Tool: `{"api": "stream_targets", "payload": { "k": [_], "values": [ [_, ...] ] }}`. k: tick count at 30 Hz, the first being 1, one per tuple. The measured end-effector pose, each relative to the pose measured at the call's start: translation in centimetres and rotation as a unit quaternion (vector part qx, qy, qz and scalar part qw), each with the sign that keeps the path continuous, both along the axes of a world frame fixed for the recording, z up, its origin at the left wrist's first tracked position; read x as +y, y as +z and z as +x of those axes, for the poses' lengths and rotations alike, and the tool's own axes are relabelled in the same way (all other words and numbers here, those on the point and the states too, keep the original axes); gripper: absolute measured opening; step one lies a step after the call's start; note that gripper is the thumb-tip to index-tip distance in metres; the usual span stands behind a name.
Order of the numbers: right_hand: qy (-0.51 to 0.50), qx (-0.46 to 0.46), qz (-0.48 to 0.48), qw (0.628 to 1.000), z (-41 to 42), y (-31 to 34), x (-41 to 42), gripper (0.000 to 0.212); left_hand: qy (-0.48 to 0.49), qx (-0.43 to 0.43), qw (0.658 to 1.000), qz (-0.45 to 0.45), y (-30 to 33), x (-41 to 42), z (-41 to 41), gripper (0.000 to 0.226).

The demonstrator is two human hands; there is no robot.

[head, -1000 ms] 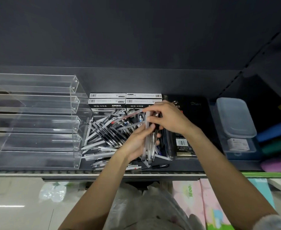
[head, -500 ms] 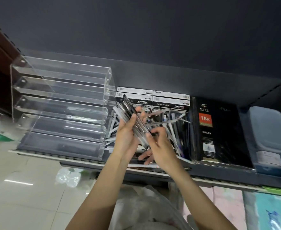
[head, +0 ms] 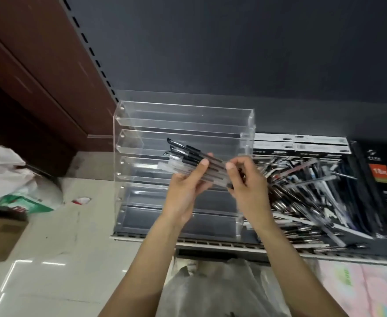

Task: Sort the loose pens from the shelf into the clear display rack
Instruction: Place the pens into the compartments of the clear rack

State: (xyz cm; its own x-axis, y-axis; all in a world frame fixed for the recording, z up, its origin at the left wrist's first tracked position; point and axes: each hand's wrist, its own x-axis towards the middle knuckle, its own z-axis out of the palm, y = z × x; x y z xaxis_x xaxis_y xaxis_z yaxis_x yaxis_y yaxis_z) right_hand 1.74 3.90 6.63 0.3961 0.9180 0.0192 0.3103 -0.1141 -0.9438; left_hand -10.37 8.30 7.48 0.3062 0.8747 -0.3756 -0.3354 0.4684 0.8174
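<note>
At frame centre, the left hand (head: 186,191) and right hand (head: 248,186) both gripped a bundle of slim black-capped pens (head: 188,160) before the glossy tiered acrylic rack (head: 142,138); loose pens (head: 302,191) lay heaped right.

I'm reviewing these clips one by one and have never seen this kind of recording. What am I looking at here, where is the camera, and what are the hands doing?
There is no machine here: a person works with bare hands, and the single camera sits on their head, looking forward and down. The left hand grips a bundle of pens, black caps pointing left, in front of the clear display rack, whose stepped trays look empty as far as the picture shows. The right hand pinches the bundle's other end. Right of the rack, a heap of loose pens lies on the shelf, with white-labelled boxes behind it and a black notebook farther right. Bags lie on the floor at left.
</note>
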Motion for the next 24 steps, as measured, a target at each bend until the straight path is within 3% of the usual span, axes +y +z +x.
{"api": "stream_targets", "payload": {
  "k": [3, 7, 12, 17, 24],
  "values": [
    [0.058, -0.133, -0.021, 0.989, -1.3, 0.4, 2.4, 0.014, 0.030, 0.048, 0.998, 0.022, 0.5, 1.8, -3.0, 0.014],
    [-0.009, -0.135, 0.052, 0.989, -1.3, 2.7, 6.8, 0.019, 0.079, 0.046, 0.996, 0.008, 0.1, 3.8, -6.5, 0.016],
    [0.033, -0.271, 0.063, 0.960, -2.1, 4.3, 13.6, 0.012, 0.108, 0.043, 0.993, -0.022, -0.1, 6.3, -9.4, 0.017],
    [0.099, -0.296, 0.043, 0.949, -3.7, 2.7, 16.2, 0.015, 0.092, 0.047, 0.995, -0.005, -0.2, 7.6, -10.0, 0.017],
    [0.188, -0.289, -0.059, 0.937, -4.0, 2.6, 17.3, 0.031, 0.086, 0.035, 0.996, 0.004, -1.2, 7.9, -10.0, 0.020]
  ]
}}
